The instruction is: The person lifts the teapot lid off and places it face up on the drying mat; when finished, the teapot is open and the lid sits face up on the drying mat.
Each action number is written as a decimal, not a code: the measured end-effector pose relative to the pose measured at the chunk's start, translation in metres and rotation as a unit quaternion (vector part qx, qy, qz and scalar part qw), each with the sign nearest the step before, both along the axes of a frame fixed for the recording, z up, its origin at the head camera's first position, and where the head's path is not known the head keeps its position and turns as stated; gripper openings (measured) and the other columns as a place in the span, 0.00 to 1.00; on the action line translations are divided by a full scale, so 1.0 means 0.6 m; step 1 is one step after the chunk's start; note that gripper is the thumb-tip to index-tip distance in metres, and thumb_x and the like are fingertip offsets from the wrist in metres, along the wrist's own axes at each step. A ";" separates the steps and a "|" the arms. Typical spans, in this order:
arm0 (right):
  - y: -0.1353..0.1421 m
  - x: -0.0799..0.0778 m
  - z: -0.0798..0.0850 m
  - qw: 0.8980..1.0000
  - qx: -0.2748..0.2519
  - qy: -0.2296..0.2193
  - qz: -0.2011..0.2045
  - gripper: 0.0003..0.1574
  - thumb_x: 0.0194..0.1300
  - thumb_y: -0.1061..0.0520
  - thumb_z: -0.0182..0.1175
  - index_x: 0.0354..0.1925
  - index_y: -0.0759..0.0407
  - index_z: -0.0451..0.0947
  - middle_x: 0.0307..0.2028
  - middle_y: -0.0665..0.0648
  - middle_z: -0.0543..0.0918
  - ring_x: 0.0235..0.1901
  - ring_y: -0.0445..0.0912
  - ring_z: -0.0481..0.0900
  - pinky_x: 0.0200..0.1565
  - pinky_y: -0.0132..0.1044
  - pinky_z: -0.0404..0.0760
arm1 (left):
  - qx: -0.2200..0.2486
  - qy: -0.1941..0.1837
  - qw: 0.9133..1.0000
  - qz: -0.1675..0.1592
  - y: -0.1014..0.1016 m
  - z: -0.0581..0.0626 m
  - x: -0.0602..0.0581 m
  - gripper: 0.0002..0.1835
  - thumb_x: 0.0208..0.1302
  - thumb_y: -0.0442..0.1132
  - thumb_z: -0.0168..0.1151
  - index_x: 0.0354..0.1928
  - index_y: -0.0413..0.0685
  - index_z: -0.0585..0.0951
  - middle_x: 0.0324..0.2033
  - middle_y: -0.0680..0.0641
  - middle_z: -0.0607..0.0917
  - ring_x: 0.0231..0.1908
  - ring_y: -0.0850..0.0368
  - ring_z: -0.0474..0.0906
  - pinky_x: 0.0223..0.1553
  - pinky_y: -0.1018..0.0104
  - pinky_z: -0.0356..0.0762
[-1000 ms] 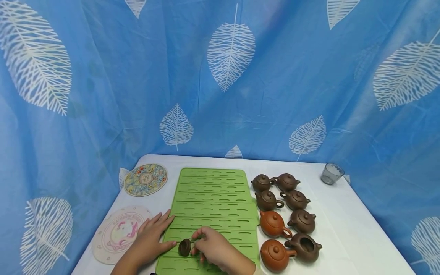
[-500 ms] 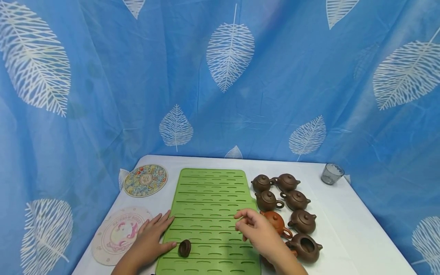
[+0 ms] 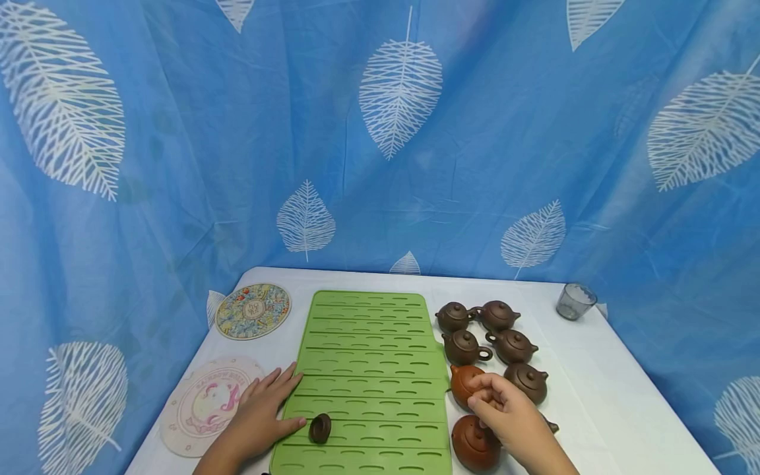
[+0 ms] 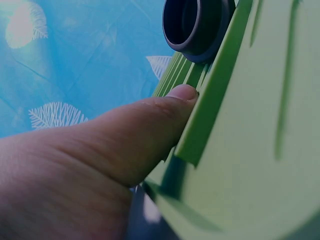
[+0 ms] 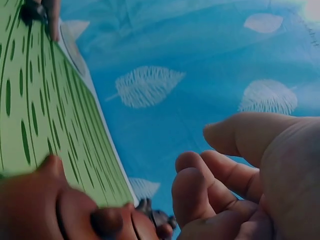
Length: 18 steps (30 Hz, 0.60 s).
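A dark brown teapot lid [image 3: 320, 429] stands on its edge on the green slatted mat [image 3: 371, 356]. My left hand [image 3: 261, 412] rests with spread fingers at the mat's left edge, its thumb tip just beside the lid; in the left wrist view the thumb touches a ridge below the lid [image 4: 192, 27]. Over the two reddish-brown teapots hovers my right hand [image 3: 507, 412], fingers loosely bent and holding nothing. The nearer reddish teapot [image 3: 472, 448] lies below it; the farther one [image 3: 463, 386] is partly covered. The lidless dark teapot [image 3: 552, 425] is mostly hidden behind the hand.
Several dark brown lidded teapots [image 3: 514, 346] stand in two columns right of the mat. A clear glass [image 3: 575, 301] is at the back right. Left of the mat lie a colourful round coaster [image 3: 252, 311] and a pink-printed round one [image 3: 204, 412]. A blue leaf-patterned curtain [image 3: 344, 132] stands behind.
My right hand has let go of the dark lid and moved right, off the mat, to above the reddish teapots. The lid stays upright on the mat. My left hand has not moved.
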State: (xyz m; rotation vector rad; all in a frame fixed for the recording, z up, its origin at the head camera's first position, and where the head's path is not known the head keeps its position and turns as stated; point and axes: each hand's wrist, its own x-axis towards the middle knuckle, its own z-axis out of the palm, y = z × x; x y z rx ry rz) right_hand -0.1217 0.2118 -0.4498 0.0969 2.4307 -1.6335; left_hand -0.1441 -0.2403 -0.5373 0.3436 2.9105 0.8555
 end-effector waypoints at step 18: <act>0.034 0.003 -0.033 0.976 0.202 -0.004 0.085 0.18 0.66 0.53 0.73 0.52 0.55 0.83 0.27 0.51 0.77 0.25 0.44 0.72 0.26 0.34 0.70 | 0.001 -0.007 1.000 -0.001 0.000 0.002 0.000 0.48 0.58 0.60 0.77 0.77 0.50 0.72 0.81 0.46 0.63 0.79 0.33 0.55 0.76 0.25 0.44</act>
